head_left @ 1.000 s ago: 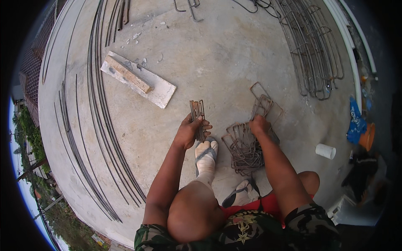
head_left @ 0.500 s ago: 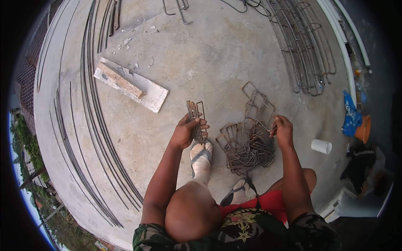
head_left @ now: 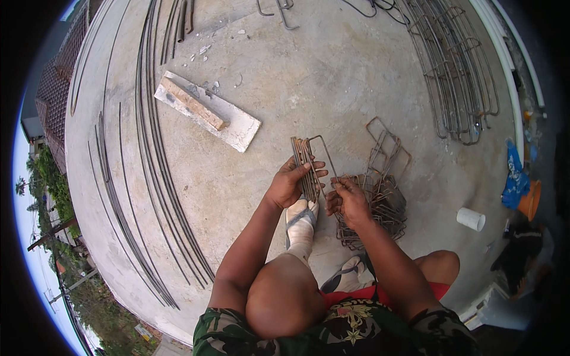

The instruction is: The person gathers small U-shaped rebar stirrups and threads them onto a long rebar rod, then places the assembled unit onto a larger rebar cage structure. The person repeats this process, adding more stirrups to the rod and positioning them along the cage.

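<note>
A bundle of bent steel rebar stirrups (head_left: 303,168) stands upright in my left hand (head_left: 286,187), whose fingers close round it above my sandalled foot. My right hand (head_left: 350,204) pinches the near side of one rectangular stirrup (head_left: 327,152). The far end of that stirrup meets the bundle's right side; whether my left fingers also grip it I cannot tell. Below and right of my right hand lies a heap of rusty stirrups (head_left: 389,204), partly covered by the hand and forearm. A few stirrups lean up from its far side.
A white-smeared board with a wooden handle (head_left: 205,113) lies ahead on the left. Long steel rods (head_left: 155,178) stretch along the left. At the far right is a tied rebar cage (head_left: 454,71). A white cylinder (head_left: 471,219), a blue bag (head_left: 515,178) and an orange container (head_left: 529,200) are at the right.
My right hand has moved left from the heap with a stirrup, bringing it against the bundle in my left hand. The whole view has shifted slightly.
</note>
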Tool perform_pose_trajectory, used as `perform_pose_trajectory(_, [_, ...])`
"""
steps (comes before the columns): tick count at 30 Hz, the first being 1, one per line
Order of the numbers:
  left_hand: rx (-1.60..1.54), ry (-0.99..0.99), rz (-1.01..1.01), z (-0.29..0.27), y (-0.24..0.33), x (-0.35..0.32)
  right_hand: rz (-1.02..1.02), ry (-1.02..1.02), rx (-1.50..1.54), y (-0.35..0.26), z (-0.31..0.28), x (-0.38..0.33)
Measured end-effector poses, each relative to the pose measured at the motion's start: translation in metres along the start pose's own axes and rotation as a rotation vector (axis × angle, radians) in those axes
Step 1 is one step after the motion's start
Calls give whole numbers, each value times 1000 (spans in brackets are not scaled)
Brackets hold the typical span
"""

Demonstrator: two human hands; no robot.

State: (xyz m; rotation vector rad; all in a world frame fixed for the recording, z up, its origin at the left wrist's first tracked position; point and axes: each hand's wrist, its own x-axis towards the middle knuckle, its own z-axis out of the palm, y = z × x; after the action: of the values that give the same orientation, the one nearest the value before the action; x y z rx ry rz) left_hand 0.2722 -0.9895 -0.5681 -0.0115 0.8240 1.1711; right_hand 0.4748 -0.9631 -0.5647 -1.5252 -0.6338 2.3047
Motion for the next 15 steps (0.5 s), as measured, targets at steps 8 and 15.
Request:
perform_pose_trajectory(8, [118, 184, 0, -14, 1, -8, -315, 647, -1314, -9, -89, 60])
perform_pose_trajectory(15, [123, 154, -39, -15, 2, -16, -129, 508, -1487, -24, -130, 106])
